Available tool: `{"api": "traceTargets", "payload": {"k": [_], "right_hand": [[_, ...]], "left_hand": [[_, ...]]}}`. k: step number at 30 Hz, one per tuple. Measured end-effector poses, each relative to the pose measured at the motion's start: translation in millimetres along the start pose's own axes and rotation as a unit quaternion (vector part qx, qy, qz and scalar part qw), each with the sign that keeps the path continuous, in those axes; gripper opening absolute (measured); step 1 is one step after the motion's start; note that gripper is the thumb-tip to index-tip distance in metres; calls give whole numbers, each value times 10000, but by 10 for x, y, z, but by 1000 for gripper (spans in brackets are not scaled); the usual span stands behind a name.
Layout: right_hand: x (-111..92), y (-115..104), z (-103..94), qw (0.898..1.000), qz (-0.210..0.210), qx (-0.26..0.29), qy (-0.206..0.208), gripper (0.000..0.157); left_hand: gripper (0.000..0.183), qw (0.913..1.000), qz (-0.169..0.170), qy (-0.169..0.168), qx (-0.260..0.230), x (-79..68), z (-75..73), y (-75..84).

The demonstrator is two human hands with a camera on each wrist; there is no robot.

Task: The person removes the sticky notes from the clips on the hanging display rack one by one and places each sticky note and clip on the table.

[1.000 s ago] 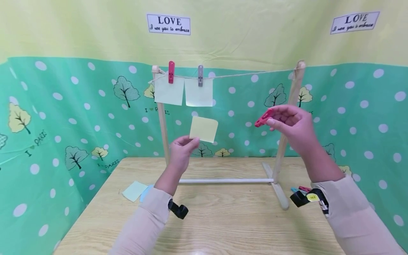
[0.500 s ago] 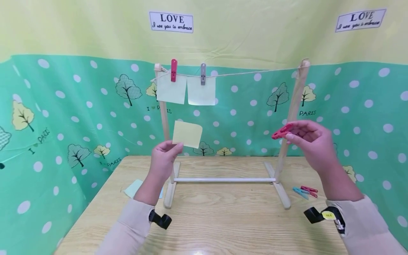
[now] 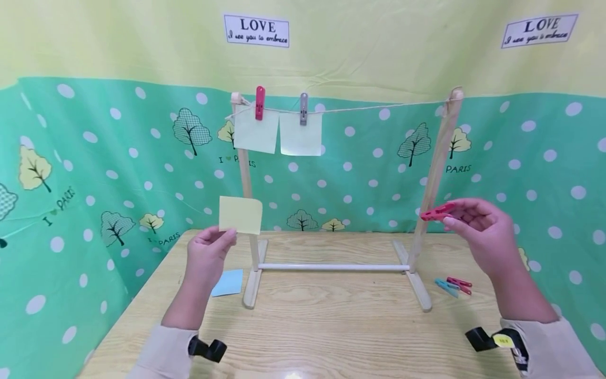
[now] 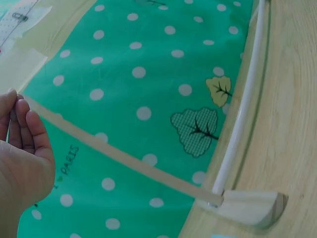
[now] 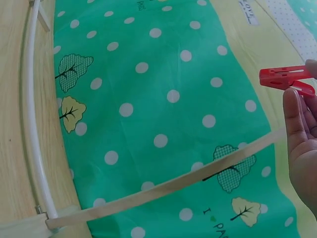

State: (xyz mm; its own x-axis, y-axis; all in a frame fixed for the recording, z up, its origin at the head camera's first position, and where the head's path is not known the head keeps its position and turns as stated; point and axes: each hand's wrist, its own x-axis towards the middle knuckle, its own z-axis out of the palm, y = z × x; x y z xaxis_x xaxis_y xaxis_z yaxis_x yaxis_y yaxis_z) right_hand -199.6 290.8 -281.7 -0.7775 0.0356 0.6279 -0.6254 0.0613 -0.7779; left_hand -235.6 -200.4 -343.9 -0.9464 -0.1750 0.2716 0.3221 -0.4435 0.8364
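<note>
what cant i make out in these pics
Head view: left edge of the blue note, hidden by the left forearm.
Head view: lower edge of the yellow note, partly behind the left hand.
Head view: exact count of loose clothespins, small and overlapping.
Left wrist view: rest of the yellow note, cut off by the left edge.
Right wrist view: one handle tip of the red clothespin, covered by the right hand.

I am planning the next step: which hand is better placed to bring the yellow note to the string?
Likely the left hand: it pinches the yellow note by its lower edge, while the right hand holds a red clothespin.
</note>
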Motion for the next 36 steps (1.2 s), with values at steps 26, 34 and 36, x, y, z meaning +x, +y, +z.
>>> {"api": "traceTargets", "payload": {"k": [26, 34, 36], "right_hand": [[-492, 339, -341, 9965, 459, 502, 491, 25], [-644, 456, -507, 9918, 958, 387, 749, 22], [-683, 493, -546, 9910, 1035, 382, 759, 24]], "left_hand": [[23, 9959, 204, 662, -590, -395, -783, 32], [22, 9948, 135, 846, -551, -465, -1076, -11], [21, 9941, 3, 956, -508, -478, -1166, -18]]}}
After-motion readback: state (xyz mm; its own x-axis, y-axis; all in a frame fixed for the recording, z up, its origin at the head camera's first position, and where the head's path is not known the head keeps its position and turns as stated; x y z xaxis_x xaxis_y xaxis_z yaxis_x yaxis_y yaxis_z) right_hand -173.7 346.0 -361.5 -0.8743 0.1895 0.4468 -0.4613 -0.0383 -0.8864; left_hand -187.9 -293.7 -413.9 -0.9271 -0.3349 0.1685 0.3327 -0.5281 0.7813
